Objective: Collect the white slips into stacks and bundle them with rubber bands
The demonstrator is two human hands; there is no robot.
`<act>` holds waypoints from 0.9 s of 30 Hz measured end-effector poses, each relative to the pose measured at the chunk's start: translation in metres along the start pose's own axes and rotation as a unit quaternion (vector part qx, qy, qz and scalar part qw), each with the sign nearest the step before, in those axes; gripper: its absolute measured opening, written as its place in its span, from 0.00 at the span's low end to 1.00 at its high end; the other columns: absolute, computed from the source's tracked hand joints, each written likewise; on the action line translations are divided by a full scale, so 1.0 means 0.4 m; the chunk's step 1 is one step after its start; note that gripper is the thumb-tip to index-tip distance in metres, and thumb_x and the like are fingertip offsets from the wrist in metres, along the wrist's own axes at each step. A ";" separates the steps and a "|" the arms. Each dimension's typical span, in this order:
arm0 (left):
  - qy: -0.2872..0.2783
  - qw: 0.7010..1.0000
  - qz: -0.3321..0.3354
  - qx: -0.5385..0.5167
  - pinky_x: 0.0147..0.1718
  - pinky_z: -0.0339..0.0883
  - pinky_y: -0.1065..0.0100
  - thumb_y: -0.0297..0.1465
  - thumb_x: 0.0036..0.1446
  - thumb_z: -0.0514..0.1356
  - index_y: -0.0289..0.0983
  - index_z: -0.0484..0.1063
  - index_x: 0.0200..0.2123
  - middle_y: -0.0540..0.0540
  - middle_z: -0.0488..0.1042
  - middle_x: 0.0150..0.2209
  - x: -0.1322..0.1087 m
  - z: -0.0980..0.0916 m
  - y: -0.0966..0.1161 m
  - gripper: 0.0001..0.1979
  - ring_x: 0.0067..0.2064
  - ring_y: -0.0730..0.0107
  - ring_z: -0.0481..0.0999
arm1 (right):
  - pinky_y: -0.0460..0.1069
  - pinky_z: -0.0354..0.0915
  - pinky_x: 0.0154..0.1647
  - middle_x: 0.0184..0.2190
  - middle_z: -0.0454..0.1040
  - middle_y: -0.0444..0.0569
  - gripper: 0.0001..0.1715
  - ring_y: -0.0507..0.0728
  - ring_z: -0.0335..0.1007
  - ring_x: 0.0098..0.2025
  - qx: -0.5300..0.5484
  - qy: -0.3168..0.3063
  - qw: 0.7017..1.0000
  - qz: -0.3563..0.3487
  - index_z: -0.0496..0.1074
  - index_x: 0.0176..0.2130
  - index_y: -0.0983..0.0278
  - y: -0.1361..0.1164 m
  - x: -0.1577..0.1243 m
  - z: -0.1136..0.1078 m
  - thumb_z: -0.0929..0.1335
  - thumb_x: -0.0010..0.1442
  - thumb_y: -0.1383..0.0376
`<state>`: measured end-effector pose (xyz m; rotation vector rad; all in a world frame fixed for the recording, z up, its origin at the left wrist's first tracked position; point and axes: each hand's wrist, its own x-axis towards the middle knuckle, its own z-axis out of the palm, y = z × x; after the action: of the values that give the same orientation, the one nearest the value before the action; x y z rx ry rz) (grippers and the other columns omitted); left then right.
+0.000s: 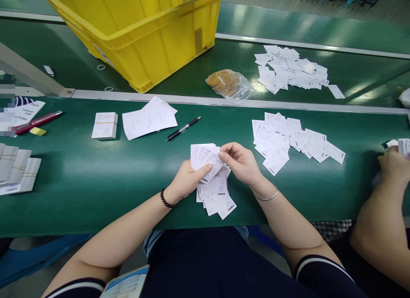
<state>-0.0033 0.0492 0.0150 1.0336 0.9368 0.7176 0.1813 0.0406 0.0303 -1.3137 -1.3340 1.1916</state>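
Fanned out in my left hand (188,178) is a small bunch of white printed cards (205,157), with the thumb pressed on top. My right hand (240,163) pinches the upper right corner of the fan between thumb and forefinger. Below both hands, a loose pile of similar cards (221,199) lies on the green table (128,191). Farther right, more cards (273,137) are spread out on the tabletop. A banded stack of cards (105,125) stands to the left, beside handwritten paper sheets (149,118) and a black pen (183,129).
A yellow crate (169,45) stands on the conveyor behind the metal rail (192,100). Near it lie a plastic bag of rubber bands (229,83) and a heap of cards (294,69). Several banded stacks (19,169) sit at far left. A co-worker's arm (384,204) reaches in at right.
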 end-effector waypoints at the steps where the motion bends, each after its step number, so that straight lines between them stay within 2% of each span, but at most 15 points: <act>1: 0.010 1.000 0.002 -0.005 0.46 0.73 0.56 0.38 0.52 0.66 0.36 0.78 0.43 0.40 0.80 0.46 0.000 0.000 -0.001 0.16 0.47 0.53 0.79 | 0.49 0.68 0.31 0.29 0.74 0.45 0.16 0.51 0.69 0.30 -0.004 0.002 1.000 -0.001 0.70 0.34 0.62 0.001 0.000 -0.001 0.70 0.56 0.52; 7: 0.057 0.998 0.013 -0.016 0.46 0.73 0.54 0.35 0.48 0.69 0.37 0.77 0.43 0.40 0.79 0.48 0.000 0.003 -0.009 0.18 0.50 0.51 0.77 | 0.50 0.71 0.32 0.31 0.76 0.46 0.13 0.53 0.73 0.31 -0.050 -0.005 0.999 0.003 0.72 0.37 0.61 0.006 -0.008 -0.005 0.71 0.57 0.55; 11: 0.073 0.996 0.020 -0.049 0.46 0.73 0.56 0.34 0.44 0.71 0.37 0.77 0.42 0.40 0.79 0.47 0.007 -0.003 0.003 0.20 0.49 0.52 0.78 | 0.50 0.72 0.33 0.32 0.76 0.47 0.12 0.53 0.74 0.32 -0.039 -0.007 0.999 -0.001 0.72 0.38 0.62 0.001 -0.010 -0.011 0.71 0.57 0.57; 15: 0.150 0.982 0.072 -0.091 0.35 0.74 0.63 0.38 0.47 0.69 0.35 0.76 0.43 0.41 0.80 0.40 0.023 -0.030 0.049 0.20 0.38 0.61 0.80 | 0.50 0.72 0.34 0.32 0.77 0.48 0.11 0.54 0.74 0.33 -0.023 -0.018 0.999 0.030 0.71 0.37 0.63 -0.011 -0.003 -0.028 0.71 0.55 0.60; 18: 0.182 0.972 0.101 -0.112 0.30 0.72 0.67 0.38 0.49 0.68 0.35 0.74 0.45 0.44 0.80 0.35 0.032 -0.048 0.079 0.21 0.31 0.67 0.79 | 0.50 0.72 0.33 0.32 0.76 0.48 0.10 0.54 0.75 0.33 -0.034 -0.062 0.995 0.073 0.71 0.36 0.63 -0.014 0.000 -0.036 0.71 0.53 0.61; 20: 0.180 0.972 0.100 -0.114 0.30 0.72 0.68 0.37 0.49 0.68 0.35 0.73 0.45 0.44 0.80 0.36 0.033 -0.051 0.085 0.21 0.32 0.67 0.79 | 0.50 0.72 0.33 0.31 0.76 0.47 0.10 0.53 0.74 0.32 -0.056 -0.099 0.990 0.088 0.72 0.36 0.63 -0.012 0.000 -0.036 0.71 0.53 0.62; 23: 0.138 0.982 0.070 -0.112 0.28 0.72 0.68 0.39 0.52 0.66 0.33 0.73 0.45 0.42 0.80 0.35 0.028 -0.043 0.076 0.20 0.31 0.66 0.79 | 0.49 0.71 0.33 0.29 0.77 0.46 0.07 0.53 0.74 0.31 -0.122 -0.142 0.979 0.082 0.73 0.35 0.63 -0.010 0.000 -0.035 0.69 0.54 0.64; 27: 0.074 0.992 0.013 -0.098 0.32 0.75 0.61 0.44 0.56 0.61 0.31 0.75 0.44 0.39 0.81 0.34 0.019 -0.029 0.058 0.21 0.32 0.60 0.81 | 0.49 0.66 0.30 0.27 0.75 0.45 0.03 0.53 0.71 0.29 -0.240 -0.127 0.962 0.038 0.74 0.32 0.62 -0.010 0.005 -0.036 0.70 0.53 0.66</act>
<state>-0.0121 0.0685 0.0318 0.8294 0.9610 0.8990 0.1951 0.0436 0.0361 -1.5984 -1.8583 1.1584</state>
